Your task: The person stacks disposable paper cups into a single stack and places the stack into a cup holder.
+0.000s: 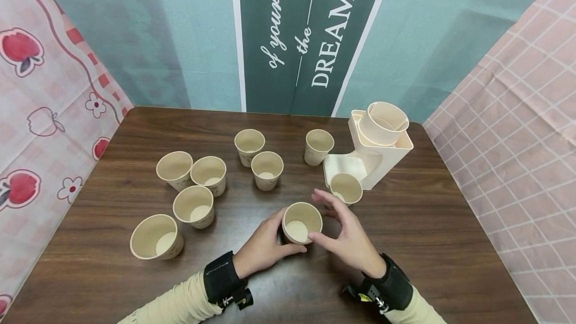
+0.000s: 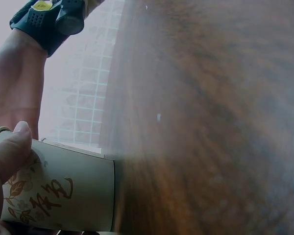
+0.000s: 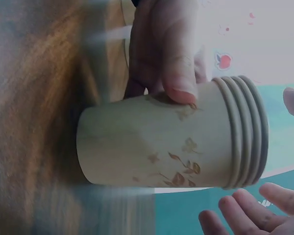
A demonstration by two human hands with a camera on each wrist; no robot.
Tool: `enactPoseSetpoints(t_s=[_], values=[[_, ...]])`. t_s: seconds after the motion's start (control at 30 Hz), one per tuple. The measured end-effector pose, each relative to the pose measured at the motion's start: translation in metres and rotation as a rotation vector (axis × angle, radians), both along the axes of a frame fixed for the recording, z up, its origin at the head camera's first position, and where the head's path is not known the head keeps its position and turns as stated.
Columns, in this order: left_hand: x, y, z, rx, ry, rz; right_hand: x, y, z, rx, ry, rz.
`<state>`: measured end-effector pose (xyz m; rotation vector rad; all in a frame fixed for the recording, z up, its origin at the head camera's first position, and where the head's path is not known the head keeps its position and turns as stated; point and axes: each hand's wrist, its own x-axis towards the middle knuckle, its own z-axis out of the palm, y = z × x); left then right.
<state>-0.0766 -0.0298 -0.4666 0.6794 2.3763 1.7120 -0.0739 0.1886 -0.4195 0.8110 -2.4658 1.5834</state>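
A stack of several nested paper cups (image 1: 302, 223), cream with a brown floral print, stands upright between the two hands. My left hand (image 1: 270, 244) grips its side, with the thumb across the front and the fingers round the far side. In the right wrist view the stacked rims show clearly on the paper cups (image 3: 171, 137), and the left thumb (image 3: 181, 73) presses the wall below them. My right hand (image 1: 344, 234) is spread beside the rims, fingers and thumb apart from the stack. Just beyond it stands a single paper cup (image 1: 346, 189).
A white stand (image 1: 382, 161) at the back right bears a paper cup (image 1: 382, 124) on top. Another cup (image 1: 318, 147) is left of it. Two cups (image 1: 267, 170) stand at the back middle. Several more (image 1: 194, 206) are spread over the left of the brown table (image 1: 405, 244).
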Motion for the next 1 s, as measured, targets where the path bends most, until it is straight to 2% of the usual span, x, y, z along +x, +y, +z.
enactPoseSetpoints(t_s=[0.2,0.37,0.53,0.77,1.0], values=[[0.000,0.000,0.000,-0.004,0.007,0.005,-0.003,0.006,0.006,-0.091,0.030,-0.023],[0.000,0.000,0.000,-0.004,0.002,0.008,-0.006,0.015,0.009,-0.110,0.034,-0.091],[0.000,0.000,0.001,-0.006,-0.003,0.008,-0.011,0.023,0.011,-0.152,0.096,-0.149],[-0.001,0.001,0.001,-0.010,-0.006,0.006,-0.016,0.033,0.010,-0.156,0.155,-0.274],[0.000,0.001,0.000,-0.009,-0.002,0.005,-0.021,0.040,0.007,-0.137,0.121,-0.368]])
